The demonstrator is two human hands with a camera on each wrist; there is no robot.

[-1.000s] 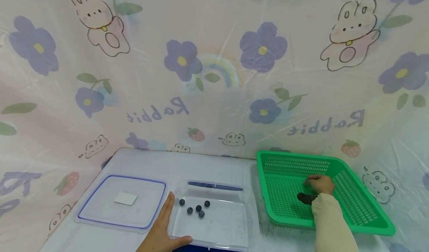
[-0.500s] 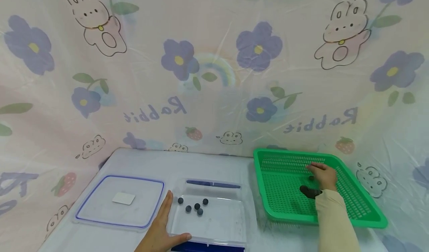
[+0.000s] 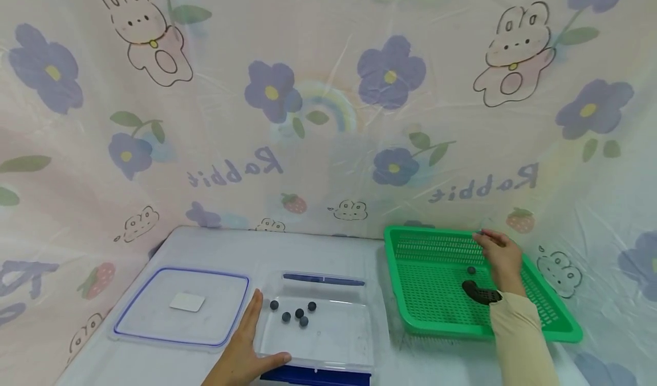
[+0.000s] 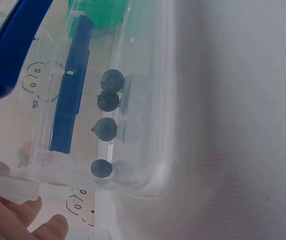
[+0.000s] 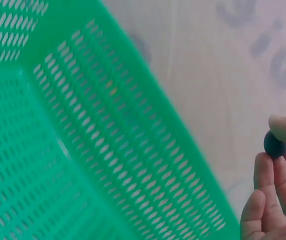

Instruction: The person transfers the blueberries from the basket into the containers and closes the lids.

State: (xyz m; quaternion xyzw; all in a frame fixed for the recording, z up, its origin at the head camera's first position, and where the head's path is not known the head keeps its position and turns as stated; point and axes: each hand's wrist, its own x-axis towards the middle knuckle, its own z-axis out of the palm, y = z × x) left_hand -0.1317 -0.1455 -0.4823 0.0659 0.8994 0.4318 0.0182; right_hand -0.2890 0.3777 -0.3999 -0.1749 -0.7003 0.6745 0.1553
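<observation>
My right hand (image 3: 503, 257) is raised over the back of the green basket (image 3: 431, 336). It pinches a blueberry (image 5: 274, 145) between thumb and fingertips, clearest in the right wrist view. Another blueberry (image 3: 471, 270) lies on the basket floor below that hand. My left hand (image 3: 246, 340) rests along the left side of a clear plastic container (image 3: 341, 340), its fingers straight and the thumb at the front rim. Several blueberries (image 3: 299, 313) sit inside the container toward its back left; the left wrist view shows some through the clear wall (image 4: 153, 165).
A clear lid (image 3: 149, 323) with a blue seal and a white label (image 3: 187, 302) lies left of the container. Blue clips (image 3: 323, 279) hang off the container's sides. A patterned curtain (image 3: 328, 118) rises behind the white table (image 3: 220, 243). A dark device (image 3: 479, 293) sits at my right wrist.
My right hand has risen from low in the basket toward its back rim, now with a blueberry in its fingertips. The loose blueberry beneath has come into sight. The left hand stays put.
</observation>
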